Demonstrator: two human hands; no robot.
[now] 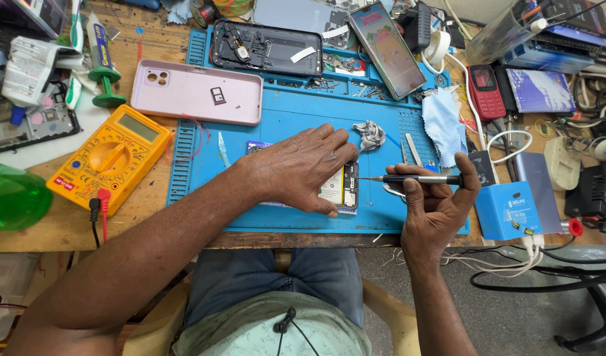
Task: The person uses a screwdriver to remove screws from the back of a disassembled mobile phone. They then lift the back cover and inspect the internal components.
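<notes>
I count two hands over the blue mat (296, 122): left hand (303, 168), right hand (438, 204). One screwdriver (415, 178). Beyond the mat's far edge, one red keypad phone (486, 91). Left of the mat, one yellow multimeter (110, 158) and one pink phone case (197, 92).

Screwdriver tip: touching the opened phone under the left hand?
Touching. Head view shows the screwdriver tip meeting the opened phone at its right edge, no gap visible; left hand presses the phone down.

Bare forearms; blue jeans; pale green patterned shirt.
</notes>
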